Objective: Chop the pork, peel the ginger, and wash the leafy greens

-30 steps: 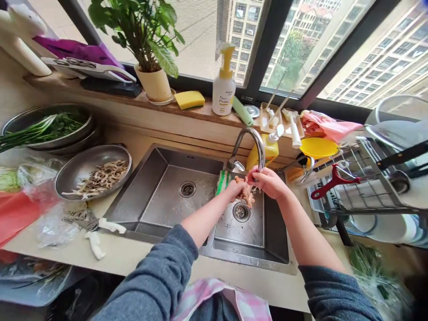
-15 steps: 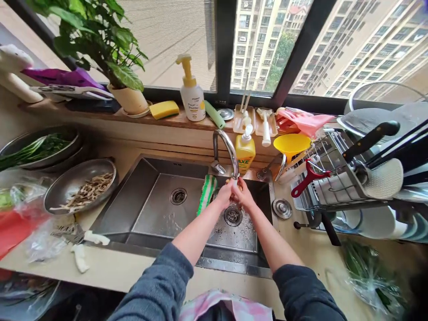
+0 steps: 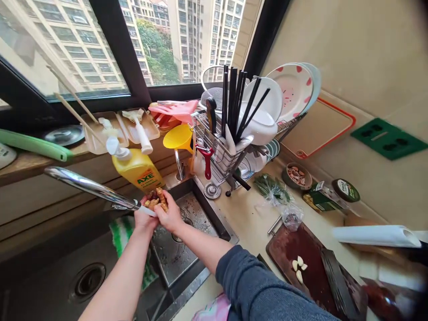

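Both hands are closed around knobby, wet, brown-yellow ginger (image 3: 156, 199) over the right sink basin. My left hand (image 3: 144, 220) cups it from the left and below, its fingers partly hidden. Against its near side presses my right hand (image 3: 170, 215), thumb toward the left hand. Water runs from the chrome faucet (image 3: 95, 189) onto my hands. A green-and-white striped cloth (image 3: 122, 234) hangs over the sink divider, beside my left forearm. Just behind the hands stands a yellow AXE bottle (image 3: 138, 171) with a white pump.
To the right are a dish rack (image 3: 224, 156) with chopsticks and a knife, a sink stopper (image 3: 211, 191), and bagged greens (image 3: 272, 189). A dark cutting board (image 3: 284, 249) carries garlic cloves (image 3: 298, 266) and a black cleaver (image 3: 341, 285). A yellow funnel (image 3: 177, 137) sits behind the sink.
My view has swung right, bringing the cutting board, garlic and wall into sight. The hands stay together under the faucet; the ginger between them now shows clearly.
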{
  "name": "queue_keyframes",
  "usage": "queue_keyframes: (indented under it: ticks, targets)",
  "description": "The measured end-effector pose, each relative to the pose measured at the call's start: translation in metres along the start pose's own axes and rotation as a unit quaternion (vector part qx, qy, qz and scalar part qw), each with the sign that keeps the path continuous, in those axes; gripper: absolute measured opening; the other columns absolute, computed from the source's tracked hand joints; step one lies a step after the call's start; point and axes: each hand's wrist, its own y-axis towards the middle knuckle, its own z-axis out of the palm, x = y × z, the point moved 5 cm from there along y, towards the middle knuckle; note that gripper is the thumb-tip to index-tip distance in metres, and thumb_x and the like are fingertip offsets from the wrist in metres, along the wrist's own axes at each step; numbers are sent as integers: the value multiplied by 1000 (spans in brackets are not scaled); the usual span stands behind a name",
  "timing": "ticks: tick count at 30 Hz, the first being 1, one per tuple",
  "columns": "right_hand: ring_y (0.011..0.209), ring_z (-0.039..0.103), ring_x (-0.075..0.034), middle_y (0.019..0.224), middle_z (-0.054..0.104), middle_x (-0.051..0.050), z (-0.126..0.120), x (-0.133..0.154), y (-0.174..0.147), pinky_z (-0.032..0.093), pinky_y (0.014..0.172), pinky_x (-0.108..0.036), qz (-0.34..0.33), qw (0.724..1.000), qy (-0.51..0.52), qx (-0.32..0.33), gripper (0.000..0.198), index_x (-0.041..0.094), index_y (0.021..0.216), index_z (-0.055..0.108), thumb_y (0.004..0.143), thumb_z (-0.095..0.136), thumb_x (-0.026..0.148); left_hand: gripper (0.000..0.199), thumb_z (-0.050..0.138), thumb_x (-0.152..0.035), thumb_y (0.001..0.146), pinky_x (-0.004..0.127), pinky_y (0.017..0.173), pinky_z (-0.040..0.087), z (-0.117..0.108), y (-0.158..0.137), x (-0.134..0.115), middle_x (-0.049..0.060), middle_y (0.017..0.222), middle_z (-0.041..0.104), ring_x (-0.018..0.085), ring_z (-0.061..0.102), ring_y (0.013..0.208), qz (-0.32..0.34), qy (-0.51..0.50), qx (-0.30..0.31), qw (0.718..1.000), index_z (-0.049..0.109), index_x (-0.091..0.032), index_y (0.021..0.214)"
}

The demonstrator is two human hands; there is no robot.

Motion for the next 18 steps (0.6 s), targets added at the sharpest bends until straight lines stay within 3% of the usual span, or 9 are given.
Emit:
queue_keyframes:
  ticks: [3,5,8,11,14,16,18]
  targets:
    - [116,50,-19,128,53,-5,-5,11,-11,38,101,-34,-16,998,-64,-12,54,21,129,42,77,56,29,18,50,-30,78,29,78,50,-10,-17,12,1,70,65,15,63,68,-102,0,28,994,62,-17,81]
    - [113,51,-19,123,55,-5,3,13,-14,39,99,-34,-18,993,-113,-7,49,22,127,44,79,54,25,17,54,-31,76,29,78,51,-24,-25,17,1,72,66,17,64,72,-134,6,55,989,62,-17,83]
    - [111,52,-19,120,56,-6,21,15,-17,41,96,-34,-9,982,-187,39,44,21,123,47,80,52,25,20,56,-34,74,30,77,51,-46,-31,21,1,75,67,19,65,78,-145,-2,53,988,62,-18,86]
    - [97,59,-20,104,64,-5,28,23,-21,46,86,-33,32,959,-249,129,32,21,111,56,81,49,25,20,61,-29,70,27,70,52,-59,-37,19,-1,74,67,16,64,69,-122,-12,32,992,62,-18,87]
    - [95,61,-21,102,66,-5,13,31,-15,45,87,-35,38,947,-274,163,33,22,109,57,76,55,25,25,64,-25,66,23,59,50,-49,-37,22,-1,69,66,12,61,56,-124,-5,74,990,62,-17,89]
    - [96,61,-19,106,65,-6,-3,30,-2,45,87,-33,38,956,-245,156,40,21,115,53,75,56,24,24,64,-28,67,24,56,49,-35,-27,29,3,66,65,15,62,56,-181,-11,106,978,63,-13,85]
    - [99,60,-18,110,64,-6,-15,28,11,45,90,-33,10,970,-190,153,42,21,117,51,75,55,25,23,63,-31,68,26,58,49,-21,-14,32,6,65,66,17,64,61,-197,-41,121,972,63,-12,80]
